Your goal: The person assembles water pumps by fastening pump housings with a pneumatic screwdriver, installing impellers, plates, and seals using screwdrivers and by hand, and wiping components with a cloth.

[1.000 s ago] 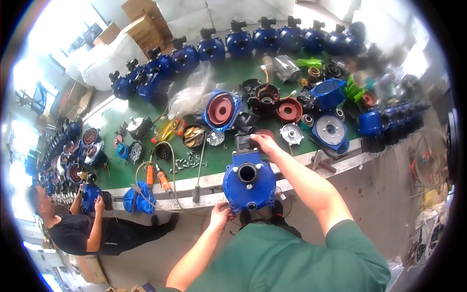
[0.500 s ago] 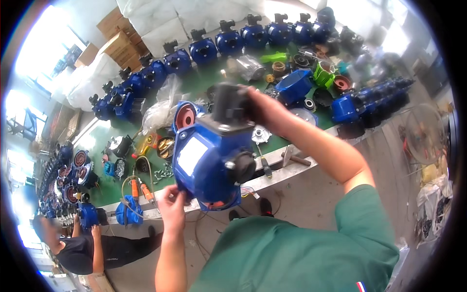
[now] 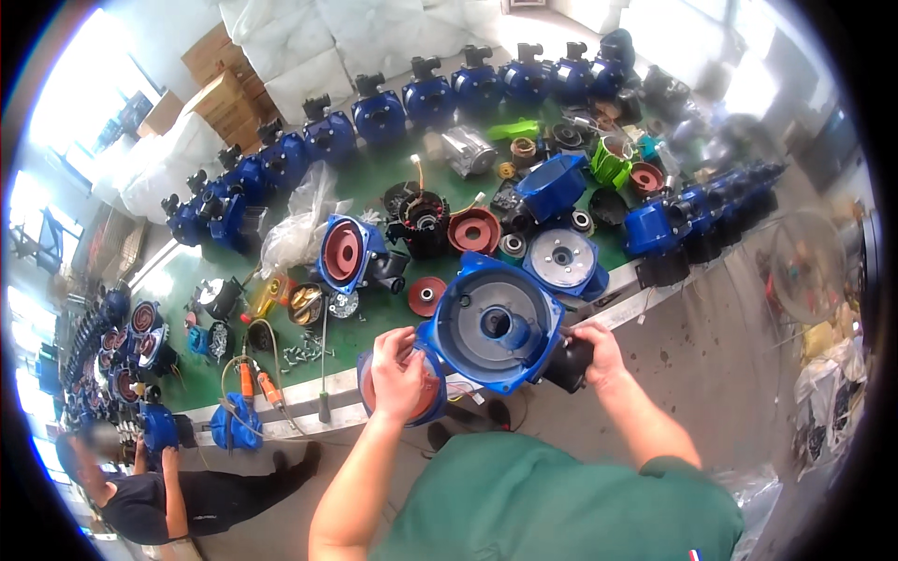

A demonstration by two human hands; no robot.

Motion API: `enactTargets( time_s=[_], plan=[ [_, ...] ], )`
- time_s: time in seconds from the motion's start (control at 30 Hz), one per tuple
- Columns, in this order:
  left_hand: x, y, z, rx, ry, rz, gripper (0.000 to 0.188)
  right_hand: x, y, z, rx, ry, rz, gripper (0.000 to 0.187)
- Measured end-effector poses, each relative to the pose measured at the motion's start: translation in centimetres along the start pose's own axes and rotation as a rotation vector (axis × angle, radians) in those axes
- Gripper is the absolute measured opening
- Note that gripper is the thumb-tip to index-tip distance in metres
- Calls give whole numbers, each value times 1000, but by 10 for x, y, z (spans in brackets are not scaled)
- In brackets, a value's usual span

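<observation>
Between my hands is a blue pump housing (image 3: 491,318), its hollow round side facing up toward me and a grey bore in its middle. My left hand (image 3: 398,376) pinches the flange corner on its left side. On the other side, my right hand (image 3: 601,353) is wrapped round the black fitting (image 3: 567,363) that sticks out of the housing. Under my left hand, partly hidden, a blue part with a red inside (image 3: 430,397) sits at the bench edge. Just beyond the housing lie a red disc (image 3: 427,296) and a blue part with a silver plate (image 3: 561,259).
The green bench (image 3: 281,374) carries a blue housing with a red impeller (image 3: 343,254), a black motor part (image 3: 421,220), a screwdriver (image 3: 324,407) and loose screws (image 3: 309,351). Finished-looking blue pumps (image 3: 379,112) line the far edge. A co-worker (image 3: 140,500) stands at the left.
The housing has been turned over, so its hollow side shows instead of its labelled outside. My right hand has come down from the top to its right side; my left hand has moved right.
</observation>
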State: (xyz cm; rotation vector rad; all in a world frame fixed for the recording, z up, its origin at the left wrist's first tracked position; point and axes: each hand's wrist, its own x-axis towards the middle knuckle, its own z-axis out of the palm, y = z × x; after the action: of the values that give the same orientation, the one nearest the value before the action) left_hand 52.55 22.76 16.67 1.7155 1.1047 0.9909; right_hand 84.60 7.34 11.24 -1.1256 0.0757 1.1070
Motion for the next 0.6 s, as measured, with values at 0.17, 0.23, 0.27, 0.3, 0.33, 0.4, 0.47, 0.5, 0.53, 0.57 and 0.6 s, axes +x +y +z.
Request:
enactTargets(
  time_s=[0.17, 0.23, 0.27, 0.3, 0.33, 0.4, 0.47, 0.5, 0.53, 0.57, 0.6],
  plan=[
    [-16, -15, -20, 226, -32, -15, 33, 22, 27, -33, 133, 188, -45, 5],
    [-29, -34, -33, 232, 8, -55, 33, 54, 35, -41, 228, 218, -49, 8],
    [-38, -47, -40, 235, 6, -53, 33, 67, 34, -36, 214, 183, -67, 9],
    [-49, -61, -48, 261, 43, -79, 33, 80, 31, -22, 238, 218, -6, 11],
    [-56, -69, -52, 284, 78, -102, 33, 97, 32, -11, 266, 221, -4, 11],
    [-68, -70, -56, 298, 85, -143, 33, 133, 39, 13, 353, 244, 31, 11],
    [-77, -58, -60, 350, 73, -202, 34, 168, 49, 38, 459, 243, 83, 12],
    [-79, -49, -59, 366, 54, -239, 34, 182, 55, 49, 492, 255, 78, 14],
    [-84, -51, -60, 349, 70, -246, 35, 200, 63, 62, 497, 297, 80, 15],
    [-88, -54, -61, 329, 83, -251, 35, 221, 72, 70, 502, 342, 77, 16],
    [-91, -54, -63, 344, 100, -238, 36, 236, 79, 80, 527, 319, 79, 16]
  ],
)
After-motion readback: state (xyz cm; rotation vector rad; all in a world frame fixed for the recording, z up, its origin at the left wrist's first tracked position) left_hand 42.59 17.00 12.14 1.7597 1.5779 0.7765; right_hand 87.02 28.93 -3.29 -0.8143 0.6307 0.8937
